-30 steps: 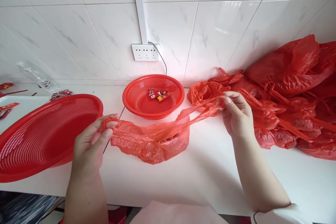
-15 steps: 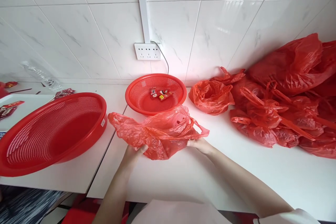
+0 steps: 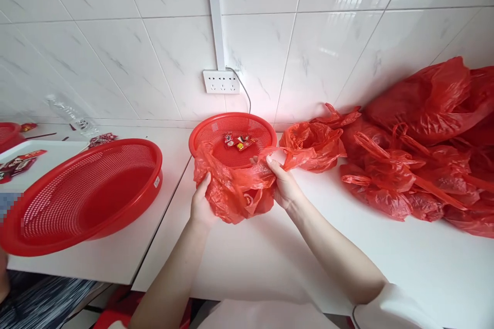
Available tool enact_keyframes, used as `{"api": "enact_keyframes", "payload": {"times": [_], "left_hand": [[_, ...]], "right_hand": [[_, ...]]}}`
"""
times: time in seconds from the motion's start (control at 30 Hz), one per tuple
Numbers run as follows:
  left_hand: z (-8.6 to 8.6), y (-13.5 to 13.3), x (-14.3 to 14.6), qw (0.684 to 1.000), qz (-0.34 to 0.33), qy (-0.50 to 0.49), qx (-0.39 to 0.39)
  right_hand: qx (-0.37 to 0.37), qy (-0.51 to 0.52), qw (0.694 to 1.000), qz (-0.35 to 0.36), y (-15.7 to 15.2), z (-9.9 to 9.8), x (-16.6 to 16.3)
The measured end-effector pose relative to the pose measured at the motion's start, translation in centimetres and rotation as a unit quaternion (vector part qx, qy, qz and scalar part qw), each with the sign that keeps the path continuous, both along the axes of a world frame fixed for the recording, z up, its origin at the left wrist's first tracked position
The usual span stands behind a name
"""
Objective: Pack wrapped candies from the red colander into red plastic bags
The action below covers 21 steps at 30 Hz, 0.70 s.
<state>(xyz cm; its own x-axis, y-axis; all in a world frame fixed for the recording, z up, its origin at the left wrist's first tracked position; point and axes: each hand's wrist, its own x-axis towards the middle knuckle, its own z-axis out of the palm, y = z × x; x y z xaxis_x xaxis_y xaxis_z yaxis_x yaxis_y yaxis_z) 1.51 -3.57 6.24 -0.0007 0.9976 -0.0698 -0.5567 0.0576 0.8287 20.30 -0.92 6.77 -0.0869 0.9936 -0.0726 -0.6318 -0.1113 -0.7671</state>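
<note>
A thin red plastic bag (image 3: 235,190) hangs between my two hands over the white table, its top spread. My left hand (image 3: 203,200) is closed on the bag's left side, thumb on the outside. On the other side, my right hand (image 3: 283,182) pinches the bag near its rim and handle. A small wrapped item shows dimly inside the bag; its kind I cannot make out. Just behind the bag stands a round red plastic basket (image 3: 200,131) with several small wrapped packets (image 3: 241,143) in it, its front rim partly hidden.
At left, a larger red basket (image 3: 154,159) stands by a white tray (image 3: 42,145) with dark red packets and a clear plastic bottle (image 3: 73,115). To the right are an opened red bag (image 3: 312,144) and a heap of tied red bags (image 3: 417,164). A person sits at far left.
Both hands have come closer together. My right hand has risen to the bag's rim, my left has moved up and right, and the bag has become narrower.
</note>
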Motion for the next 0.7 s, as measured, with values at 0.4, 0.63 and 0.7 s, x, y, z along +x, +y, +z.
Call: {"api": "enact_keyframes", "payload": {"times": [0.4,0.63,0.7], "left_hand": [[3.1,3.4,2.5,0.969,-0.127,-0.210,-0.014],[6.0,5.3,1.8,0.924,-0.104,-0.366,0.037],[6.4,5.3,1.5,0.916,-0.087,-0.391,0.034]], "right_hand": [[-0.032,0.074,0.995,-0.052,2.4,1.1,0.3],[0.181,-0.023,0.971,0.154,2.3,-0.3,1.6],[0.222,-0.084,0.944,0.227,2.1,-0.5,1.6]]}}
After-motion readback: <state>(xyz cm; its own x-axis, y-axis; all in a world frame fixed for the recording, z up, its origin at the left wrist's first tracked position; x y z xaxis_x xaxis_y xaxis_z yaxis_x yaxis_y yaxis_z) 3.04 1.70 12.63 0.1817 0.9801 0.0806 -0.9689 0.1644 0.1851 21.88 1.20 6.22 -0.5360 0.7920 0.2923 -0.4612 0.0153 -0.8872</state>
